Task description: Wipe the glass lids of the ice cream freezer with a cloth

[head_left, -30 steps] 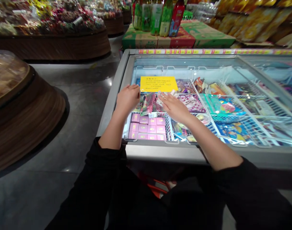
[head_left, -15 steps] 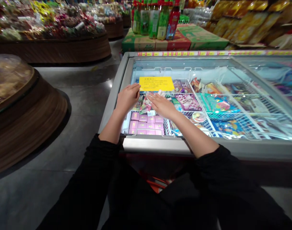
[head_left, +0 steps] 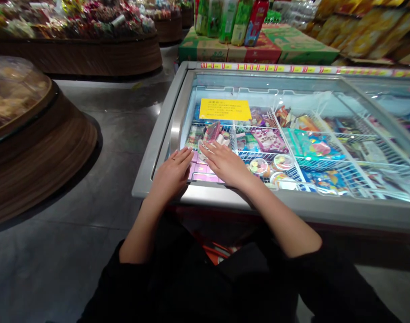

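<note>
My left hand (head_left: 174,172) lies over the front left corner of a chest freezer (head_left: 221,194), fingers stretched out and side by side. Just beyond it, a curved handle (head_left: 175,132) runs along the left side of the glass lid. My right hand (head_left: 226,165) is palm down over the glass, its fingers extended. By those fingertips is a pale patch that I cannot make out. Pink boxes (head_left: 200,168) are partly hidden below both hands. Farther back, a yellow notice (head_left: 225,109) is on the glass, above colourful packets (head_left: 269,139).
White wire dividers (head_left: 290,168) split the freezer, with round tubs (head_left: 259,166) at the front. Bottles (head_left: 242,22) stand on cartons (head_left: 248,53) behind it. A round wooden display stand (head_left: 40,148) is on the left, across the grey floor (head_left: 117,175).
My left hand has moved back toward me from the handle to the lid's front corner. My right hand has also come nearer the front edge. The view has shifted slightly.
</note>
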A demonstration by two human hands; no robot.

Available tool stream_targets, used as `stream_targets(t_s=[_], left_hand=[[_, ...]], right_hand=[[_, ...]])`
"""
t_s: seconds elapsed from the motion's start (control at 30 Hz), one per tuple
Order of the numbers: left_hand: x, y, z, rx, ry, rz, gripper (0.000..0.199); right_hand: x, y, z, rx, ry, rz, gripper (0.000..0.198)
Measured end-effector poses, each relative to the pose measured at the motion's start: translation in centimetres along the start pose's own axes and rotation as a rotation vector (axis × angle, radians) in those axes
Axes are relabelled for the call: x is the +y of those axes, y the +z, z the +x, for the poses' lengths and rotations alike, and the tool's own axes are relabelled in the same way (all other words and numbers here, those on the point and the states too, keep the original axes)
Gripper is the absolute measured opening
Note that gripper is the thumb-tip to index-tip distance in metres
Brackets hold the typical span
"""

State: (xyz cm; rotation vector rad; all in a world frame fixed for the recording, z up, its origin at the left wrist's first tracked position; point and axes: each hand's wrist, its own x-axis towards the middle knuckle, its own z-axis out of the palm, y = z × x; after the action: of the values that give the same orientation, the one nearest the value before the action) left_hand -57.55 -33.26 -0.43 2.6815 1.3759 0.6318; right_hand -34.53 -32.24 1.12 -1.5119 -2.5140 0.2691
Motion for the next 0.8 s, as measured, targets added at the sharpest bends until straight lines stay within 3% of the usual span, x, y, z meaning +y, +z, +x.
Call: stream_targets(t_s=[0.13,0.3,0.5,0.63,0.8], left_hand=[[0.2,0.2,-0.2,0.024,-0.042,0.006,0.051],[0.5,0.4,-0.5,0.063,-0.048,-0.010,0.053],[0.7,0.5,-0.4,0.072,-0.064,-0.021,0.055],[0.3,0.7,-0.4,0.074,-0.057,-0.038,0.054],[-0.4,0.9,-0.3,0.055,-0.045,-0.117,0.053]], right_hand=[[2.6,-0.6,1.5,-0.003,0.027,-0.025,0.059],[4.9,-1.7,-1.9,-0.031,0.036,-0.023,0.058],[0.4,-0.7,-6.0,-0.037,-0.043,0.018,0.058],[-1.9,0.2,-3.4,-0.037,-0.081,0.032,0.056],[1.1,-0.4,-0.2,-0.021,-0.012,0.002,0.058]])
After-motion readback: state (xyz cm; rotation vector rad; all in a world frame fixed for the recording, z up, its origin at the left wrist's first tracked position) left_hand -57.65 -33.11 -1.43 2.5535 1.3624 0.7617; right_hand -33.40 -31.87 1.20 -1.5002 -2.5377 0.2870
